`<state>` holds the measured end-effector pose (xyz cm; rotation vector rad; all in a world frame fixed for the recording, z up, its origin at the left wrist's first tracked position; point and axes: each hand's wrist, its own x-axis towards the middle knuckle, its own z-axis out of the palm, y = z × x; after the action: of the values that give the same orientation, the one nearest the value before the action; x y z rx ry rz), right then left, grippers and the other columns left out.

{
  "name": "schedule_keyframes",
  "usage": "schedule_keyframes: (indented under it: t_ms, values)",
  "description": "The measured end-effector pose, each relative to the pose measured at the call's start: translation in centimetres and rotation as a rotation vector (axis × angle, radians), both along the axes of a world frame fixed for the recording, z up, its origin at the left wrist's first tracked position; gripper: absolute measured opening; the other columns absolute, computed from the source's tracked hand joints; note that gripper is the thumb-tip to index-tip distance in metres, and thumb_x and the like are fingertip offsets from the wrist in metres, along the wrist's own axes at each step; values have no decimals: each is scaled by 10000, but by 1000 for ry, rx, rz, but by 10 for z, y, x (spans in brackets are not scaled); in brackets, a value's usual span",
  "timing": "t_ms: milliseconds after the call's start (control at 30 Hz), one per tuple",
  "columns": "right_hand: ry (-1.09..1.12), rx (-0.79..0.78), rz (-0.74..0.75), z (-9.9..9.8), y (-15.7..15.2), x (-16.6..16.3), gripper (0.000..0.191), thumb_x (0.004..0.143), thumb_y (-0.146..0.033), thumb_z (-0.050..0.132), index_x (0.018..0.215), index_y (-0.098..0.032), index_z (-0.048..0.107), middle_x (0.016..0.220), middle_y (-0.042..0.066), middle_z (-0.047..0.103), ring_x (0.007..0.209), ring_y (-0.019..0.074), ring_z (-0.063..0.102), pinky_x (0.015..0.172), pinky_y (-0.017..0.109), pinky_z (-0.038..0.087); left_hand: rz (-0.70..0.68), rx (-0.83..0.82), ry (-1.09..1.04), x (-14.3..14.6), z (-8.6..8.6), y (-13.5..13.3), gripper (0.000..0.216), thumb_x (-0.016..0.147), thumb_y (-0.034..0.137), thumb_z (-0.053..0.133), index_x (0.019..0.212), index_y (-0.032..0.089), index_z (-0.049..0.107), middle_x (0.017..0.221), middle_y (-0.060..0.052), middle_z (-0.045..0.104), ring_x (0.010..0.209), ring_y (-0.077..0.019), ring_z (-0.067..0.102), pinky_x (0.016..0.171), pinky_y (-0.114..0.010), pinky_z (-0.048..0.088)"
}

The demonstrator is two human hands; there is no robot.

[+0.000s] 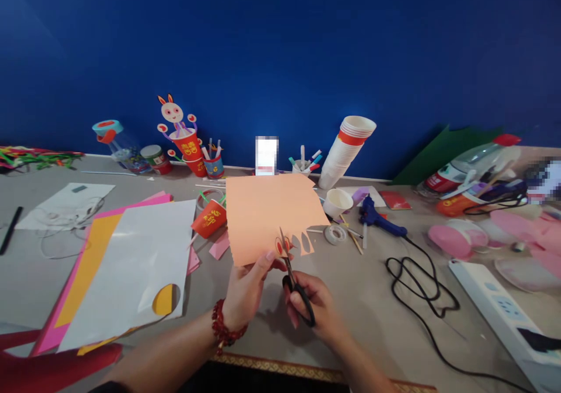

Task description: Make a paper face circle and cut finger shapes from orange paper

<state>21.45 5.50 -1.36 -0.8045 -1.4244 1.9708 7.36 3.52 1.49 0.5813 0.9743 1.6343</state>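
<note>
My left hand (pixel 248 296), with a red bead bracelet at the wrist, grips the lower edge of an orange sheet of paper (pixel 272 206), thumb on top. The sheet is held up above the table. My right hand (pixel 318 305) has its fingers in the black handles of a pair of scissors (pixel 302 301). The scissors' blades point up and lie across the sheet's lower edge, close to my left fingertips. Beside the blades are small ovals with red centres. Just right of them, narrow oval gaps are cut in the sheet. Some left fingers are hidden behind the paper.
White, pink and yellow sheets (pixel 144 247) lie at the left. A red paper cup (pixel 210 219) leans beside the orange sheet. Stacked paper cups (pixel 346 148), a tape roll (pixel 335 235) and a blue glue gun (pixel 381 218) with its cord are right, near a power strip (pixel 495 305).
</note>
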Motion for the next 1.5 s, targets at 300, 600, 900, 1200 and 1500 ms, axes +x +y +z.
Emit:
schedule_keyframes:
  t_ms: [300,600,900,1200,1500]
  values:
    - [2,17,-22,1,-1,-2,571,697,-722,656,641,-200,431,472,-58,472,356,66,403,383,190,274,-54,52,-46,2,-1,-2,241,831,337,676,942,133,742,1001,-122,740,927,-258,694,815,-366,554]
    - [-16,15,-4,2,1,-1,574,681,-728,664,648,-199,443,471,-54,491,370,73,415,393,196,279,-56,57,-48,2,0,-1,259,844,320,667,1035,154,726,1071,-111,729,930,-243,698,838,-356,553]
    - [-46,38,-29,0,-1,-3,561,707,-725,640,657,-205,437,460,-61,465,368,75,393,394,200,276,-59,44,-92,3,1,1,238,813,346,695,980,183,741,1087,-88,727,999,-251,679,910,-379,553]
    - [-32,47,-27,0,-3,-3,535,743,-698,631,681,-195,460,494,-53,496,381,76,424,416,203,291,-78,74,-178,3,-2,1,233,846,285,671,1034,158,725,1118,-98,715,1047,-253,667,926,-390,557]
    - [-37,66,13,3,0,-3,526,764,-698,609,713,-195,466,553,-30,530,451,101,474,471,220,326,-76,47,-183,3,0,3,269,807,298,716,1037,159,726,1147,-105,708,1038,-252,674,914,-371,558]
